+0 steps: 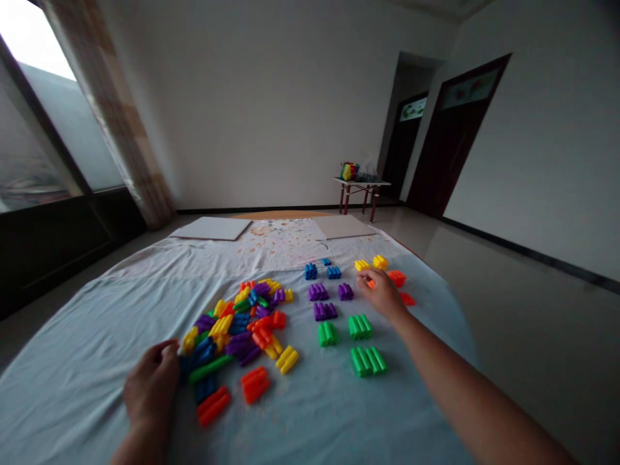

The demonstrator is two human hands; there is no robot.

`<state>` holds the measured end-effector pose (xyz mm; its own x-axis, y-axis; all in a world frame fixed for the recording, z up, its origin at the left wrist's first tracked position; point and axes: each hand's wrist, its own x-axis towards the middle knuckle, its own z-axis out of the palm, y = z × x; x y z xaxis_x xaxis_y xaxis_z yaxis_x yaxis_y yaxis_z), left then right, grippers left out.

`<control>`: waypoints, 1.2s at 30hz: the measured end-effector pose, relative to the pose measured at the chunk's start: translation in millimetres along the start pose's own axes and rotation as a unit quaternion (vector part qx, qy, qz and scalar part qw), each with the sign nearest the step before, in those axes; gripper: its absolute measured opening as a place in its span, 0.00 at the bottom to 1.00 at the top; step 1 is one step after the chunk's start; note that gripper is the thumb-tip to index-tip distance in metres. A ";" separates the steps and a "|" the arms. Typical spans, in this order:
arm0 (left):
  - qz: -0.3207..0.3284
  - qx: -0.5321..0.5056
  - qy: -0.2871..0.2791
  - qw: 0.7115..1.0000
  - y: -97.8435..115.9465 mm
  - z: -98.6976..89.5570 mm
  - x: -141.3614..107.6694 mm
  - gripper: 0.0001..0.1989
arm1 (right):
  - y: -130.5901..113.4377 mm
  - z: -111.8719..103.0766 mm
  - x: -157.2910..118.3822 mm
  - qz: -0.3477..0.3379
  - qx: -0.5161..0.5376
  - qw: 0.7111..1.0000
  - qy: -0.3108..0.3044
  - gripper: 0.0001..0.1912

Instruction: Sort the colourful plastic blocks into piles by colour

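Right hand (382, 292) at orange block (371, 284), left hand (154, 380) beside mixed pile (238, 343), grips unclear

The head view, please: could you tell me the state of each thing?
Block pile: colours mixed
Green clusters: grouped
Purple clusters: grouped
Blue clusters: grouped
Left hand: curled, beside the pile
Right hand: curled, near orange clusters
Boards: flat
Tablecloth: spread, wrinkled
Curtain: gathered aside
Nearest door: shut

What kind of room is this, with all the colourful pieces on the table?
Probably a room in a home: there's a long curtain beside the window, a dark door and a tablecloth.
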<state>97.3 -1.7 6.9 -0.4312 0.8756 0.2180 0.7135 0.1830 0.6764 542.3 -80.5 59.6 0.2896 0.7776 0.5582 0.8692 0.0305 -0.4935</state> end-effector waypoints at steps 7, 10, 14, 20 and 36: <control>-0.018 -0.025 -0.033 0.999 1.4 3.0 0.3 0.20 | -118.2 43.4 -60.3 -0.151 0.161 0.960 -0.171 0.08; -0.017 -0.038 -0.032 0.999 2.1 1.4 -3.6 0.20 | -144.4 62.4 -80.0 -0.162 0.165 0.945 -0.230 0.09; -0.015 -0.050 -0.026 0.998 2.5 0.4 -5.6 0.19 | -155.7 82.1 -98.3 -0.210 0.148 0.921 -0.293 0.15; -0.013 -0.059 -0.021 0.998 2.4 0.9 -6.5 0.19 | -151.9 84.1 -102.9 -0.233 0.093 0.911 -0.329 0.18; -0.022 -0.050 -0.037 0.998 2.5 -3.4 -3.9 0.20 | -150.0 80.9 -108.2 -0.277 0.079 0.910 -0.298 0.15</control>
<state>98.8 -6.2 10.2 -0.4166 0.8988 0.1364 0.6343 0.1799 0.7519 348.2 -118.4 19.3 -0.4857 0.8163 0.3126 0.7339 0.5751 -0.3615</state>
